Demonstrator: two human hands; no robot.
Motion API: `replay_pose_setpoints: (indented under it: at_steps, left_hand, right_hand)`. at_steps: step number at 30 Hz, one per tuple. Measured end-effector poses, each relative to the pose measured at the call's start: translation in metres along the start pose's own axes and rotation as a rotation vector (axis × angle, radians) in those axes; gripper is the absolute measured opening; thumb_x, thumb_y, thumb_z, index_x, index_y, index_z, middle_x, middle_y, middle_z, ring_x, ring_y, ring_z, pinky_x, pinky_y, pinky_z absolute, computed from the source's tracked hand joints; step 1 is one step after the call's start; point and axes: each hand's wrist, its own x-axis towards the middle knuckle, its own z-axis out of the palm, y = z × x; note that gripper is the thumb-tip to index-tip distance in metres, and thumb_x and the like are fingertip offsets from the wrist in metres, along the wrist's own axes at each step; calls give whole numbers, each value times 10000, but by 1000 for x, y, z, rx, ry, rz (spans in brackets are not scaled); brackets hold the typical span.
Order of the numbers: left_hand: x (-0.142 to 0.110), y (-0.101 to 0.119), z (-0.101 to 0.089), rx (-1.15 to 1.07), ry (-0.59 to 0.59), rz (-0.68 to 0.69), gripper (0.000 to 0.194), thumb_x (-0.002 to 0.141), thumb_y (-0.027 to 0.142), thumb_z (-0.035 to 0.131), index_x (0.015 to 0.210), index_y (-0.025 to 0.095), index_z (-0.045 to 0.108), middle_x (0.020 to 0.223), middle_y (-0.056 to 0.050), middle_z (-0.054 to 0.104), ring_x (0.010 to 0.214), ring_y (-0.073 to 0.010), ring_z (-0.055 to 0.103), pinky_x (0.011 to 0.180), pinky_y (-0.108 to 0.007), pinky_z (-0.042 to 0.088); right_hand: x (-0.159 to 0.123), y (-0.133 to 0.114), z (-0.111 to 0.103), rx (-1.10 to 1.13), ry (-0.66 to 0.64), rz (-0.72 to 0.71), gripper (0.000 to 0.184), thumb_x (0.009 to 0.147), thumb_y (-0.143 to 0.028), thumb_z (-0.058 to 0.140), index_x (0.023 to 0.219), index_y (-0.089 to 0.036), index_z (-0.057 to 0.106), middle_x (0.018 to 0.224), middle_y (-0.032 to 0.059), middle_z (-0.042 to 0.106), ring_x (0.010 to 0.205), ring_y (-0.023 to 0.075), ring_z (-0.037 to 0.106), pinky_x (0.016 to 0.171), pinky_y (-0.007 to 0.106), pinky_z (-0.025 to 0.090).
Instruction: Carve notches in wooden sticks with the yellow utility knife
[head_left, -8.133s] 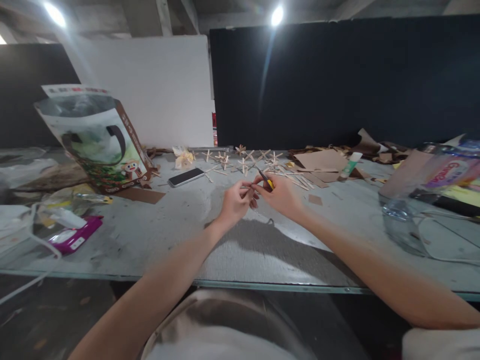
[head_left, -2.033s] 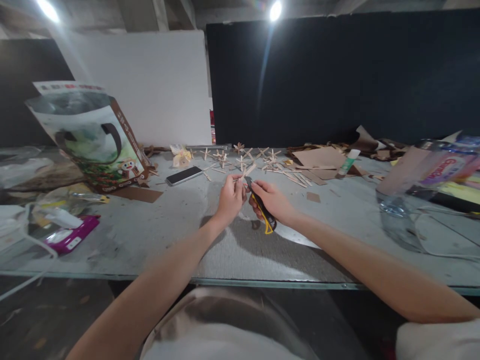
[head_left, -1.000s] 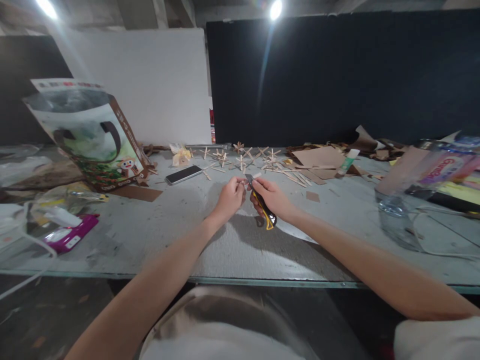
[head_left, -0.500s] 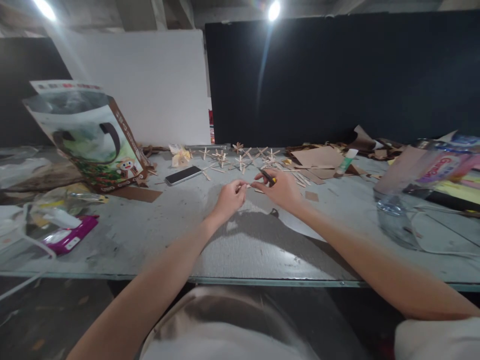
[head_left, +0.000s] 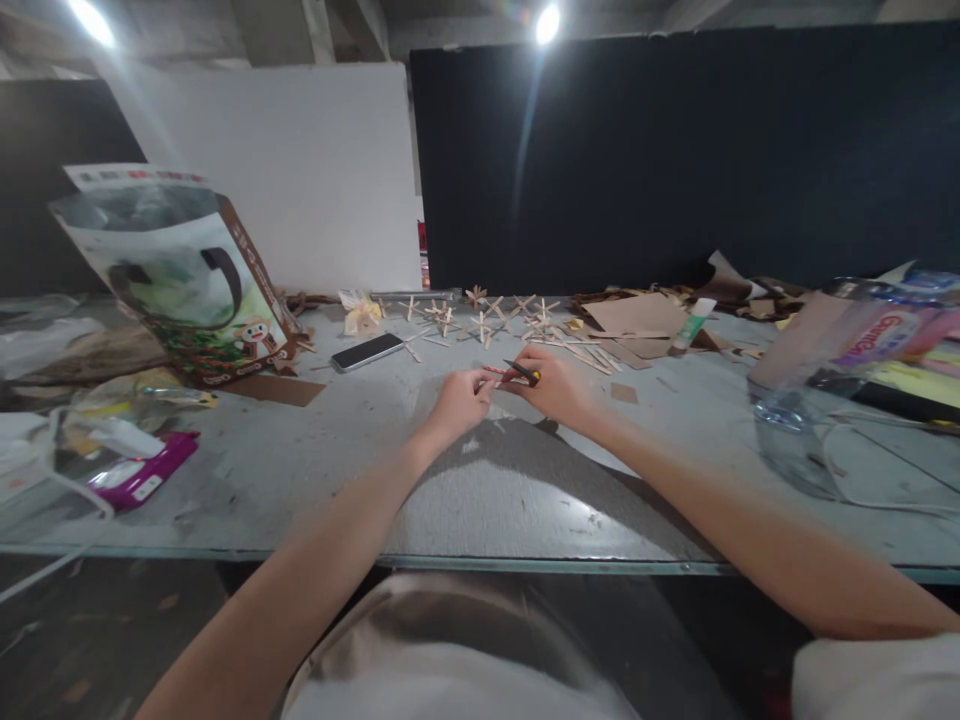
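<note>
My left hand (head_left: 459,402) is closed in a pinch over the middle of the table, on what looks like a small pale wooden stick (head_left: 493,370), mostly covered by the fingers. Just right of it, my right hand (head_left: 562,390) grips a black and yellow utility knife (head_left: 527,374), its tip pointing left. The fingertips of both hands meet or nearly meet around the stick. Beyond them lie wooden sticks (head_left: 484,328), several joined in crossed shapes, and loose flat sticks (head_left: 592,355).
A phone (head_left: 367,352) lies left of the sticks. A large printed bag (head_left: 180,285) stands at the left, behind a purple power strip (head_left: 146,470). Cardboard pieces (head_left: 637,315), a glue stick (head_left: 694,325) and a clear plastic bottle (head_left: 802,430) are on the right.
The knife has turned from handle-down in my right fist to lying low across the fingers. Since half a second ago my right hand has moved slightly left, its fingertips closing on my left hand's.
</note>
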Motion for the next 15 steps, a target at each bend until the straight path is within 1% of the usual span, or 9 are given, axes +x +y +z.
replay_pose_setpoints:
  at_steps: [3,6,8,10,12,15]
  left_hand:
    - [-1,1,-1,40,0,17,263,932,224,544,915,132,789,622,-21,634,629,-149,543,621,-246,373]
    - [-2,0,-1,55,-6,57,227,888,201,556,789,142,753,596,-4,597,587,-137,484,600,-250,332]
    - [-2,-1,-1,53,-14,79,196,839,167,570,697,158,705,579,9,572,572,-131,464,585,-249,307]
    - [-3,-1,-1,40,-16,102,177,804,148,576,659,171,675,574,17,565,576,-130,463,580,-245,297]
    - [-4,-1,-2,30,-10,116,170,793,143,577,653,175,667,579,16,574,588,-131,472,579,-241,297]
    - [-4,0,-2,43,-6,97,151,785,129,593,676,168,690,597,9,601,600,-133,494,582,-238,305]
  right_hand:
    - [-2,-2,-3,-76,-65,-25,266,987,-436,672,897,-226,809,960,48,707,722,168,632,699,296,426]
    - [-6,-6,-7,-204,-138,-117,184,1002,-296,629,980,-228,799,1029,63,724,790,183,652,709,288,409]
    - [-8,-9,-9,-309,-195,-154,211,985,-190,588,1049,-223,786,1094,80,725,793,188,652,685,289,390]
    - [-10,-12,-11,-400,-245,-165,268,956,-121,556,1089,-216,769,1154,91,718,760,185,640,642,294,363]
    - [-10,-14,-12,-443,-276,-177,291,941,-97,540,1104,-208,754,1195,97,710,741,183,632,621,301,347]
    - [-9,-13,-12,-418,-276,-196,285,936,-89,534,1102,-190,742,1178,102,706,771,192,642,641,304,363]
